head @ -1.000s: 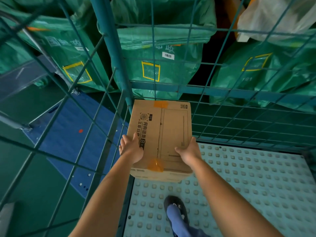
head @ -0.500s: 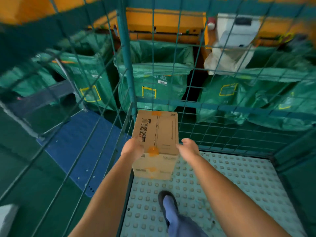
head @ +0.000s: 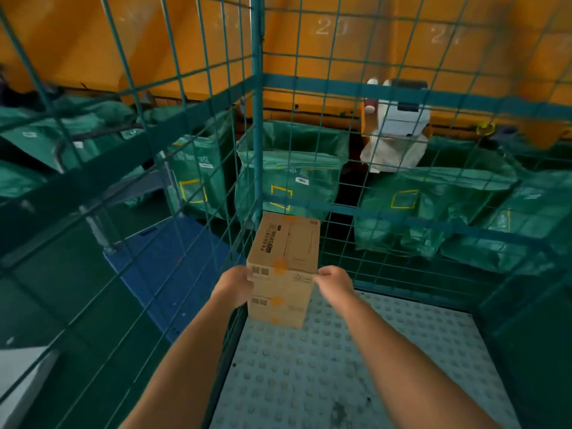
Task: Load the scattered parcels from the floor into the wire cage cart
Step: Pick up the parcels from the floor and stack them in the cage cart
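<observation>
Both forearms reached forward from 6 o'clock, roughly parallel, over the studded cart floor [head: 356,360]. Left hand [head: 235,284] pressed the left near edge of the top cardboard box [head: 286,243], fingers wrapped at its corner. Right hand [head: 332,281] pinched the right near corner, fingers curled on the box. That box sat on 1 lower cardboard box [head: 278,311], the stack of 2 standing in the cage's far-left corner at 12 o'clock, against the corner post [head: 256,119]. Wire cage walls [head: 387,187] ran at 9 and 12 o'clock. Beyond the mesh: green sacks [head: 289,178], a white device [head: 402,119] at 1 o'clock, orange wall [head: 340,57] farthest.
</observation>
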`<state>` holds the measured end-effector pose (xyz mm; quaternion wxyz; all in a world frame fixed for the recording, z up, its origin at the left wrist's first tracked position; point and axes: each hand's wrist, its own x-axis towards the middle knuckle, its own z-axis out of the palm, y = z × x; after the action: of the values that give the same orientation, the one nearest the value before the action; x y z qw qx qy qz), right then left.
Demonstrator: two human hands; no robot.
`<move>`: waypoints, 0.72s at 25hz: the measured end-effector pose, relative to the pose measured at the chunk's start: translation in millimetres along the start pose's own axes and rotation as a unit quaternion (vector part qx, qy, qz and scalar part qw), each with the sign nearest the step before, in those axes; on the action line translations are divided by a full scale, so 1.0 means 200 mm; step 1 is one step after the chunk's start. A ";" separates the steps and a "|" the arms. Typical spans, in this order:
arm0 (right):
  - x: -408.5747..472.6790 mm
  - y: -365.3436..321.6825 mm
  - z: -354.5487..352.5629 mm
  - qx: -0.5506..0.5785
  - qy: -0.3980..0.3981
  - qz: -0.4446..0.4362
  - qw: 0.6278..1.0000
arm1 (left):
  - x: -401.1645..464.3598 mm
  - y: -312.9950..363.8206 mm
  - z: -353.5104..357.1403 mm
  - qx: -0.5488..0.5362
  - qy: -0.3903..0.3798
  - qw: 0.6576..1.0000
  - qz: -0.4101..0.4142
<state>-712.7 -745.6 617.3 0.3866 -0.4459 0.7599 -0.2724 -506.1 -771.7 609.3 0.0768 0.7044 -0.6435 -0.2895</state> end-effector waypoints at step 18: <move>-0.99 0.95 0.20 -0.085 -0.261 -0.058 0.960 | -1.88 -0.35 0.81 -0.125 0.035 0.959 -0.254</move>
<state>-708.1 -486.1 519.2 0.5159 -0.5759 0.6258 -0.1029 -529.7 -359.8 559.0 0.1103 0.8390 -0.3992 -0.3529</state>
